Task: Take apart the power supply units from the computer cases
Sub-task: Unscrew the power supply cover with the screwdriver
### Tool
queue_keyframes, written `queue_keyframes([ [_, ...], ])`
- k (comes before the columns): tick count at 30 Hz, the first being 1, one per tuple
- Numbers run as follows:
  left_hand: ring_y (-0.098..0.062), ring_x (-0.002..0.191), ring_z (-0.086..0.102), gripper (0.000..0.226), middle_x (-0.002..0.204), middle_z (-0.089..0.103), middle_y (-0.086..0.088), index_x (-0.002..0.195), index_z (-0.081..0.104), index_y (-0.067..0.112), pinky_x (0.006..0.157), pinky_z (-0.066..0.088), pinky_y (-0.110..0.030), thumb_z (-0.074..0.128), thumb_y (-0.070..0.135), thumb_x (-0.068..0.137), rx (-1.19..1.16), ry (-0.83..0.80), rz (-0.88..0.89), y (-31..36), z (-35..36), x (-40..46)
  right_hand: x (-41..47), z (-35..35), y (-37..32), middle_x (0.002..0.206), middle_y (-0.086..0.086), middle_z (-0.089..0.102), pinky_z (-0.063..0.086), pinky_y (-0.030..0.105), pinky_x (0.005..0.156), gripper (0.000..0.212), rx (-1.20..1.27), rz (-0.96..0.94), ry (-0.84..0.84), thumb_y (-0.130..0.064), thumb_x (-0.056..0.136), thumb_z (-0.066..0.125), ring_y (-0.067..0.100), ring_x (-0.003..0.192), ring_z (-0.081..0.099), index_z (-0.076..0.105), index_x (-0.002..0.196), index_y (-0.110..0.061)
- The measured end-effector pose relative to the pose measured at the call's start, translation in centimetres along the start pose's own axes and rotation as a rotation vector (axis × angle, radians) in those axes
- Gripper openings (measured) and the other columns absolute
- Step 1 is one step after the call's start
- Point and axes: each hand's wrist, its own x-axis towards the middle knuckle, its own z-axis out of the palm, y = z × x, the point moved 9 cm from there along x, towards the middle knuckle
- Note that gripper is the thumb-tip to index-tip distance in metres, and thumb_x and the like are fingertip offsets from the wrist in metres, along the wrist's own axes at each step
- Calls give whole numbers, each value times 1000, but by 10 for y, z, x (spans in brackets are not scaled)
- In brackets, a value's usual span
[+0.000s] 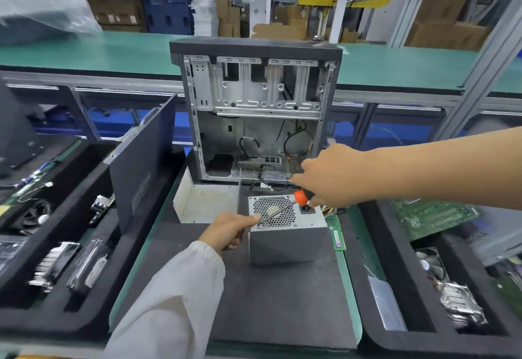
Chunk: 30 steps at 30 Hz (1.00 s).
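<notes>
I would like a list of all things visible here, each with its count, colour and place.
power supply unit: one, grey metal with mesh fan grille, on the dark mat in front of the case
computer case: one, black shell and bare silver frame, side open, upright behind the unit
screwdriver: one, orange and black handle, tip at the grille's lower left corner
side panel: one, dark, leaning upright left of the case
white box: one, open, left of the unit
circuit board: one, green, far right
memory stick: one, green, right of the unit
foam trays: two, black, left and right, holding blurred parts
left hand: white sleeve, fingers at the screwdriver's tip
right hand: bare arm, gripping the handle
</notes>
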Motion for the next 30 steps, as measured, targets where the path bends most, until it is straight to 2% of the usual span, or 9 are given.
queue_keyframes([
  [3,-8,42,27,35,48,31,11,77,70,14,39,21,-18,75,48,78,143,166,61,5,-34,-17,4,-1,3,112,7,54,40,35,67,40,178,52,-27,-49,99,39,31,96,58,45,119,-15],
  [6,-7,57,46,37,59,53,13,90,72,13,50,33,-22,68,49,85,183,338,136,10,-66,-31,8,-3,11,95,5,54,46,35,64,34,446,116,-26,-51,97,41,28,80,60,42,93,-17],
  [9,-10,75,53,31,77,60,8,85,71,14,65,37,-27,52,36,97,220,580,218,23,-101,-53,9,4,21,72,6,61,54,33,49,36,920,210,7,-47,97,45,24,54,68,40,82,-15],
  [12,-13,60,41,35,62,46,3,65,61,15,57,33,-27,45,21,95,78,772,276,34,-129,-79,8,14,21,52,1,61,54,31,43,35,1342,315,156,-43,97,47,17,41,61,44,84,-11],
  [14,-16,52,26,33,56,32,1,57,43,16,46,22,-26,43,14,89,-193,768,272,36,-140,-87,8,15,13,55,3,60,56,37,48,35,1542,348,293,-42,98,46,18,42,59,45,88,-9],
  [16,-14,44,15,34,48,22,5,58,29,19,42,9,-22,41,12,89,-467,681,268,42,-145,-93,9,9,4,58,2,58,52,31,43,32,1686,343,419,-40,98,46,15,42,56,44,85,-10],
  [19,-9,34,14,43,41,19,9,59,24,21,41,5,-21,47,15,95,-601,604,275,58,-150,-113,13,-8,-9,59,1,57,46,25,41,32,1734,309,509,-39,98,47,12,42,54,46,85,-10],
  [26,-12,41,14,45,50,18,4,62,27,21,40,11,-21,56,10,94,-340,620,410,84,-142,-172,12,-39,-30,64,4,56,46,25,43,29,1843,184,517,-35,99,48,11,43,52,49,89,-8],
  [30,-14,50,28,45,55,30,1,58,36,16,51,24,-28,56,27,96,194,664,411,84,-143,-177,14,-41,-50,57,0,55,46,27,41,29,1849,180,507,-35,97,50,13,41,51,50,84,-8],
])
